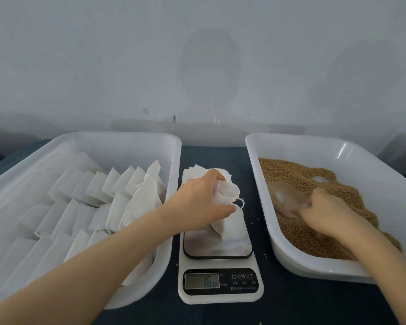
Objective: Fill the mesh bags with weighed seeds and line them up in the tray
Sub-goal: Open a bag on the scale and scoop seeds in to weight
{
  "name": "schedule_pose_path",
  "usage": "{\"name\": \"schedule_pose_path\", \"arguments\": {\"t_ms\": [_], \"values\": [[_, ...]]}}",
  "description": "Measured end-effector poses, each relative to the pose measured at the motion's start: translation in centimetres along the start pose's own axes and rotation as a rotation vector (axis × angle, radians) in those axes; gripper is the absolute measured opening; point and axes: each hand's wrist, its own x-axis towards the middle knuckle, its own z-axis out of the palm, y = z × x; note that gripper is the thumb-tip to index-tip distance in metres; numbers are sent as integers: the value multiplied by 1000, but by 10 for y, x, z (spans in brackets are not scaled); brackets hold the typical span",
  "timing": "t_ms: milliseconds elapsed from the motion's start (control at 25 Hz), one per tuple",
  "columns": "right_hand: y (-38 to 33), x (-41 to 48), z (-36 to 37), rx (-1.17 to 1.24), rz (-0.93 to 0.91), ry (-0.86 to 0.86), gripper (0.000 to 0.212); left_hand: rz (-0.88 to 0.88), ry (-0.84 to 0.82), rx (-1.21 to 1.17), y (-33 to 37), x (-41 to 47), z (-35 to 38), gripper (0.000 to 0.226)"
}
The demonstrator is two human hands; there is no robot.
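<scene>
Left hand [198, 202] reaches over the scale [220, 287], thumb and fingers pinching one white mesh bag [227, 194], its mouth open, above the platform. Right hand [324, 212] grips one clear scoop [284, 198], dug into brown seeds [291, 170]. Two white trays: left tray [103, 137] holds rows of bags [99, 186]; right tray [291, 139] holds the seeds.

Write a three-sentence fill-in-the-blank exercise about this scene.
The left hand holds a mesh bag open above the ____.
The right hand holds a clear scoop in the ____.
Rows of white bags lie in the tray on the person's ____.
Missing: scale; seeds; left.
</scene>
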Motion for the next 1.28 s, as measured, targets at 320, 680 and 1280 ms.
{"name": "schedule_pose_path", "arguments": {"t_ms": [320, 680, 1280], "values": [[6, 0, -11, -68, -74, 161, 31, -1, -10, -16, -1, 1, -1, 47], [11, -14, -53, 74, -323, 345, 28, -37, -7, -35, -2, 4, 0, 48], [-26, -28, -84, -224, -725, 329, 33, 1, -4, -20, -3, 4, -1, 47]]}}
